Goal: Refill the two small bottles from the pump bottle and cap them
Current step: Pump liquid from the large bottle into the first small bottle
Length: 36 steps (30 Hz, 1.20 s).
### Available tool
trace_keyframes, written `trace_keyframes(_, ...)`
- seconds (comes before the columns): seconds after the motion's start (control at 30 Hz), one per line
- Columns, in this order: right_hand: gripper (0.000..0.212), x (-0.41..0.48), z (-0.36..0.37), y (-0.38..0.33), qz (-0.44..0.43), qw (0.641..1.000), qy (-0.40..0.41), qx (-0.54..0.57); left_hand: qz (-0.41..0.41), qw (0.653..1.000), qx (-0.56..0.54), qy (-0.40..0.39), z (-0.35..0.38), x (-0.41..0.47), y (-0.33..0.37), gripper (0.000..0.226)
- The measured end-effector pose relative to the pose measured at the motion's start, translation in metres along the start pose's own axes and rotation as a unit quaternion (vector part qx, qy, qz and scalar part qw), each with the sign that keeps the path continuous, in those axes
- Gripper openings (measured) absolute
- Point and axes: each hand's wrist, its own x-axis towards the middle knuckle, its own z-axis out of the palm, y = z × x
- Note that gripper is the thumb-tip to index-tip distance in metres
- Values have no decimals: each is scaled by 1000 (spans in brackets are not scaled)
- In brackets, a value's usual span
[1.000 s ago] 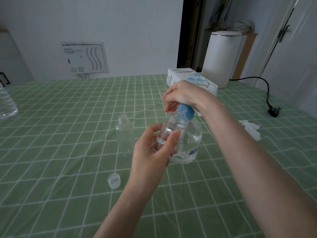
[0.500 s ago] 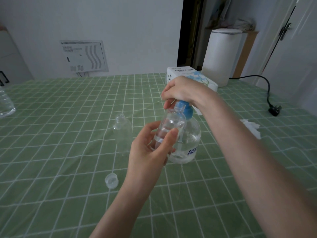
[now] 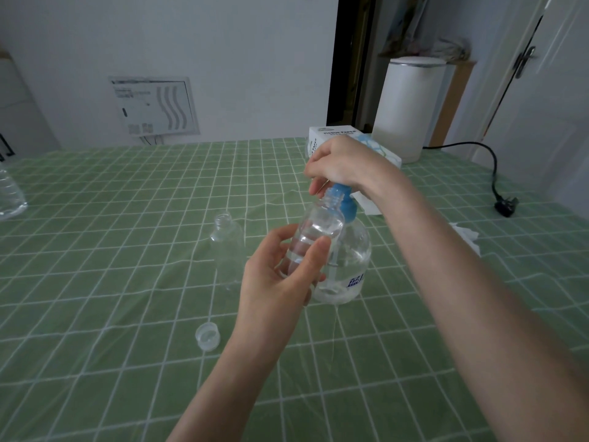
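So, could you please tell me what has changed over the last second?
Very little. The left hand still holds the small bottle tilted under the pump bottle's blue pump, and the right hand stays on top of it. Nothing was released. The second small bottle and the loose cap stayed on the tablecloth.

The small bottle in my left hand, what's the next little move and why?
Probably press the blue pump again with the right hand, keeping the small bottle under its spout. The bottle looks only partly filled, so the left hand should hold its grip. The second bottle stands uncapped, seemingly empty, and a cap lies nearby.
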Motion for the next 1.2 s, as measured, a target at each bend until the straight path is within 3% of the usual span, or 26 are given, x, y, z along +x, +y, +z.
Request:
trace_keyframes(0.2,24,2,4,-1,21,999,-35,5,0,1000,3,0,-2,0,-1,34)
trace_keyframes(0.33,23,1,7,2,22,999,-42,0,-7,1000,7,-1,-2,-1,-2,22)
trace_keyframes(0.6,23,0,9,4,22,999,-36,15,-10,1000,9,8,-2,-1,-2,31)
trace_keyframes(0.77,4,2,3,3,1,999,-14,28,-6,1000,1,10,0,0,1,34)
trace_keyframes(0.87,6,4,1,2,-11,1000,9,27,-9,1000,-4,9,1,1,2,34)
trace_keyframes(1.2,12,-1,5,1,5,999,-24,26,-6,1000,2,4,-2,0,-4,34)
